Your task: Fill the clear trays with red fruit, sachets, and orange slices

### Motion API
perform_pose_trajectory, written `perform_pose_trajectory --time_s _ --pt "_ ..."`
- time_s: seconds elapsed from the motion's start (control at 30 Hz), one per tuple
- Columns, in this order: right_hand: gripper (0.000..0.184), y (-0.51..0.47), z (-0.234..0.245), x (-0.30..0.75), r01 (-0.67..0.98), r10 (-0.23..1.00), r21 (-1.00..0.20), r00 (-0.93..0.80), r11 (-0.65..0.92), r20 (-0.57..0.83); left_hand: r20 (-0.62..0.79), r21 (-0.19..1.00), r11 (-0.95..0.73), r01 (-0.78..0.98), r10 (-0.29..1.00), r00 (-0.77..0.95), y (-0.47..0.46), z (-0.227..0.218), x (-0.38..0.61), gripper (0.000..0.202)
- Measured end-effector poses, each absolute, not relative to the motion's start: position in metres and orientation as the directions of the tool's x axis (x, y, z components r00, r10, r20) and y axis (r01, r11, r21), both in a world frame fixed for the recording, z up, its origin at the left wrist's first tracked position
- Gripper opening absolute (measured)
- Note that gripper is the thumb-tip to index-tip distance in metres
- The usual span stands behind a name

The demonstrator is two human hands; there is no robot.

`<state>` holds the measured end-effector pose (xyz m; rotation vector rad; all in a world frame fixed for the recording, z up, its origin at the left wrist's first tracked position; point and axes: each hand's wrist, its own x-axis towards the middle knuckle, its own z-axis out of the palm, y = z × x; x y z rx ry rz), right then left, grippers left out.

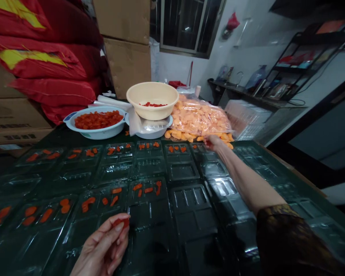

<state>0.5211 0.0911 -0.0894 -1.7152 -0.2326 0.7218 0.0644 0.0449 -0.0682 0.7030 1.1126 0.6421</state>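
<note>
Left hand at the lower edge of view, nearest the camera: thumb and fingers closed in a pinch on a red candied piece, the piece held just above the trays. Dark patterned sleeve at lower right, on the other arm.

Landmark: cream plastic basin, at the far side of the dark green tabletop, holding a thin layer of red pieces.

Toward the camera from the basin lie rows of clear plastic compartment trays. Count so far: the row nearest the basin carries orange-red pieces in most trays seen; the row behind it shows none. The front row has pieces left of the basin's line, and the trays right of that line show none. Fill is therefore partial, with many compartments bare.

Right of the basin: clear bag of orange pieces, with loose orange pieces spilled along its front. Right hand sits at that spill, arm stretched out; a red bit shows at the fingers, but grip cannot be told. Left of the basin: white bowl, heaped with red pieces.
</note>
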Motion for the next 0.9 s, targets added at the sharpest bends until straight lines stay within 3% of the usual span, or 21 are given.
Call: perform_pose_trajectory --time_s 0.27,0.43,0.5,0.7,0.9 --pt "0.028 0.101 -0.108 0.516 -0.171 0.421 -0.982 0.887 -0.084 -0.190 -0.567 0.781 0.618 -0.091 0.762 0.313 0.042 -0.067 0.071 0.048" --pt "0.008 0.097 -0.113 0.517 -0.048 0.406 -0.998 0.912 -0.033 -0.058 -0.590 0.767 0.637 -0.080 0.748 0.305 0.044 -0.070 0.068 0.047" --pt "0.015 0.094 -0.111 0.517 0.021 0.413 -0.999 0.911 -0.036 0.005 -0.597 0.756 0.649 -0.080 0.735 0.320 0.046 -0.074 0.068 0.047" --pt "0.017 0.092 -0.113 0.497 0.303 0.553 -0.935 0.818 -0.186 0.155 -0.565 0.750 0.655 -0.093 0.707 0.424 0.050 -0.084 0.068 0.035" --pt "0.018 0.082 -0.113 0.491 0.585 0.654 -0.658 0.734 -0.474 0.182 -0.566 0.758 0.645 -0.097 0.724 0.395 0.047 -0.082 0.068 0.039"
